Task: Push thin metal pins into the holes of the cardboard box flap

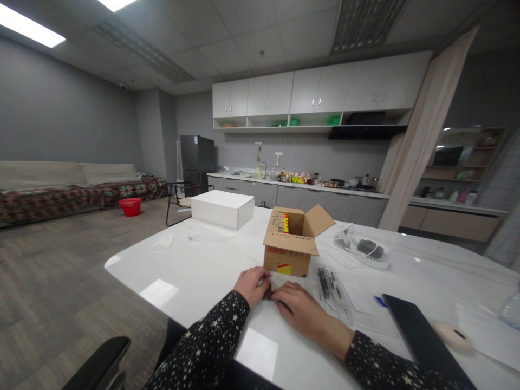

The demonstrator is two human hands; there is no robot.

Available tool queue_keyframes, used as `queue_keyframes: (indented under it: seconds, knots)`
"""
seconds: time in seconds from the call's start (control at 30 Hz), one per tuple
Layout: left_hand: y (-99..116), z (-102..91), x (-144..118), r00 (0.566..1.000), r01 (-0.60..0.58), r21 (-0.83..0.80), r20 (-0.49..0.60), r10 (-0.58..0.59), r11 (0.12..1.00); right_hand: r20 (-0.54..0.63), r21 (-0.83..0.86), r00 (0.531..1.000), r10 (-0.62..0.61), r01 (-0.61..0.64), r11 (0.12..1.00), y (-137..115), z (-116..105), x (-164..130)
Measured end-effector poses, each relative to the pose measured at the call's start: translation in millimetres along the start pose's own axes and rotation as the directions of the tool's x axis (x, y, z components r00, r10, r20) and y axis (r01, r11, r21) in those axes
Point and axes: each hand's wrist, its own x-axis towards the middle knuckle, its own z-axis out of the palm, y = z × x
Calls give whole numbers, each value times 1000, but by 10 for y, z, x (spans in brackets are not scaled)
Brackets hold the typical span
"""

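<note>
Small dark object point(267, 292) sits pinched between the fingers of left hand point(252, 285) and right hand point(298, 310), both closed on it, just before the open brown cardboard box point(290, 246) on the white table point(195, 271).

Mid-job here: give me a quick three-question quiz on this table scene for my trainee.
1. True or false: the cardboard box has its flaps open.
2. The left hand and right hand meet around what? A) a small dark item B) the white box C) the mouse
3. Fill in: on the floor by the sofa stands a red ____.

Key: 1 true; 2 A, though whether it is gripped or only touched cannot be told; 3 basin.
</note>
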Motion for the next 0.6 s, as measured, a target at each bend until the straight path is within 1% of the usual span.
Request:
queue_keyframes:
  seconds: [0.6]
  knots:
    - [11, -8, -2, 1000, 9, 7, 9, -9, 1000, -19, 6, 1000, -20, 20, 1000, -15, 8, -3]
